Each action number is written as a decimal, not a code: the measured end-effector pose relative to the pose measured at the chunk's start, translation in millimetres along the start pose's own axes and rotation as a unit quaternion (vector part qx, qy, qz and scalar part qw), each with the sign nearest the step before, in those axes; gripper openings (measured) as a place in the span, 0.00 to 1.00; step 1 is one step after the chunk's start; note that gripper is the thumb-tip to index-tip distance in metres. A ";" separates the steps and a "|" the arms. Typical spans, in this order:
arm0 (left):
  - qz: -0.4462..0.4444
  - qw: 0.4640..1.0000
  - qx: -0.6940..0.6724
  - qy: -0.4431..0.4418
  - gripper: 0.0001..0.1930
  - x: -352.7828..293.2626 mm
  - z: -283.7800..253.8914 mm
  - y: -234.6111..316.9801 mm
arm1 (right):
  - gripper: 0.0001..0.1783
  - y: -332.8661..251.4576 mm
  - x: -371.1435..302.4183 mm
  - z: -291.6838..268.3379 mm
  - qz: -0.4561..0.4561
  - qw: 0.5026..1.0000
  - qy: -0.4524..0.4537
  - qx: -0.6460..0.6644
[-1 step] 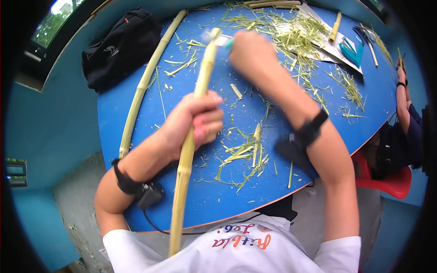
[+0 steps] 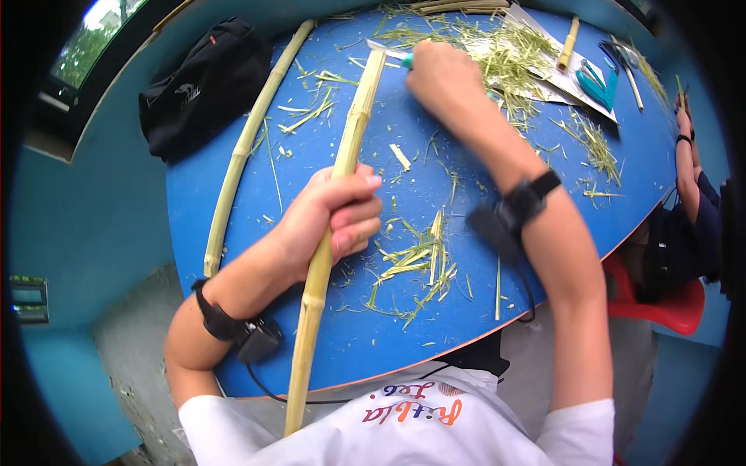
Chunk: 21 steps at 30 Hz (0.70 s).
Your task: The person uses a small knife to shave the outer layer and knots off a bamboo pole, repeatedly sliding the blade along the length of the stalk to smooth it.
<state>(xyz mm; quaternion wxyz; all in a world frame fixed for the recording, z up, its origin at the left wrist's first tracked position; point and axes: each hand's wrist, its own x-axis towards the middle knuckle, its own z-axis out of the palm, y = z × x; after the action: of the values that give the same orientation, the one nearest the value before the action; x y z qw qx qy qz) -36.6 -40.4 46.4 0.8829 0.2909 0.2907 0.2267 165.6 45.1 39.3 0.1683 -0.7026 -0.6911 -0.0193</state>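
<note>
While its near end rests by the shirt [image 2: 435, 427], the cane [image 2: 315, 283] slants over the table [image 2: 196, 194], probably light, stiff and smooth, best gripped mid-length, where left fingers [image 2: 359, 213] clamp it. Right fingers [image 2: 423, 62] curl round a knife [image 2: 392, 53] at its far end. Beyond, left, lies a bag [image 2: 206, 92], contents hidden.

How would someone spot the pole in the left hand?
Find the blue table, then the left hand above it. The yellow-green jointed pole runs through its grip, far end beside a thin blade. Unlike the similar pole lying to its left, this one is held.
</note>
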 end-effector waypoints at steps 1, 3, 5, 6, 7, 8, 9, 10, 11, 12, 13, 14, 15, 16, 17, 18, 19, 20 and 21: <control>0.024 0.996 0.087 -0.028 0.13 -6.0 3.3 -2.4 | 0.11 18.9 3.8 -2.6 -0.011 1.000 0.015 -0.003; 0.017 0.996 0.082 -0.016 0.16 -6.7 0.8 -0.3 | 0.11 11.4 -3.3 -2.6 -0.024 1.000 0.009 -0.012; 0.008 0.997 0.069 -0.034 0.12 1.2 -6.1 7.8 | 0.11 5.8 -1.4 -8.6 -0.024 0.998 0.060 0.015; 0.005 0.997 0.067 -0.041 0.11 1.5 -6.6 7.1 | 0.11 5.1 -1.2 -7.9 -0.018 0.998 0.042 0.030; 0.004 0.997 0.065 -0.039 0.11 0.7 -9.4 5.2 | 0.11 6.1 -3.8 -4.6 -0.018 0.999 0.039 0.031; 0.012 0.997 0.054 -0.047 0.11 -0.3 -12.8 3.6 | 0.11 7.3 -6.7 -2.4 -0.024 0.998 0.044 0.039; 0.020 0.997 0.044 -0.056 0.10 -1.4 -14.7 3.2 | 0.11 8.7 -9.1 -2.0 -0.029 0.997 0.048 0.046; 0.023 0.997 0.045 -0.056 0.10 -1.6 -13.8 3.5 | 0.11 10.6 -11.2 -3.7 -0.033 0.997 0.050 0.047; 0.027 0.996 0.062 -0.058 0.11 -0.2 -11.4 2.6 | 0.12 12.5 -13.3 -8.1 -0.012 0.998 0.031 0.048; 0.031 0.995 0.079 -0.061 0.12 0.5 -9.8 2.3 | 0.12 13.3 -13.3 -12.1 0.009 0.999 0.012 0.049; 0.036 0.994 0.079 -0.062 0.12 0.8 -9.8 2.7 | 0.12 13.1 -11.2 -15.4 0.005 0.999 0.015 0.047; 0.062 0.990 0.110 -0.067 0.13 2.6 -11.4 1.2 | 0.12 14.1 -10.6 -17.9 0.011 0.999 -0.002 0.044; 0.087 0.984 0.140 -0.072 0.13 4.0 -12.2 0.2 | 0.13 15.3 -10.3 -20.6 0.017 0.999 -0.020 0.042; 0.090 0.984 0.137 -0.075 0.13 4.5 -12.0 0.0 | 0.13 16.5 -10.8 -24.2 0.016 0.999 -0.021 0.037; 0.097 0.983 0.141 -0.069 0.13 4.2 -11.3 0.2 | 0.13 17.4 -11.6 -28.3 0.014 0.999 -0.019 0.030; 0.103 0.982 0.146 -0.062 0.13 4.4 -10.4 0.3 | 0.13 18.7 -12.2 -32.2 0.012 1.000 -0.017 0.023; 0.107 0.982 0.142 -0.064 0.13 6.3 -8.7 0.2 | 0.13 21.7 -12.6 -35.9 0.010 1.000 -0.017 0.019; 0.110 0.984 0.131 -0.054 0.13 9.0 -7.2 0.0 | 0.14 25.2 -13.5 -38.4 0.018 0.999 -0.029 0.024; 0.113 0.985 0.121 -0.045 0.13 11.5 -6.4 0.2 | 0.16 26.5 -14.1 -41.0 0.025 0.998 -0.040 0.029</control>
<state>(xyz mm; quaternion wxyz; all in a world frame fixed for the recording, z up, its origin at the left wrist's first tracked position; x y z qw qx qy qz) -32.5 -31.3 37.9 0.8222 0.4360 0.2414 0.2750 199.3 21.0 68.7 0.1613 -0.7149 -0.6795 0.0333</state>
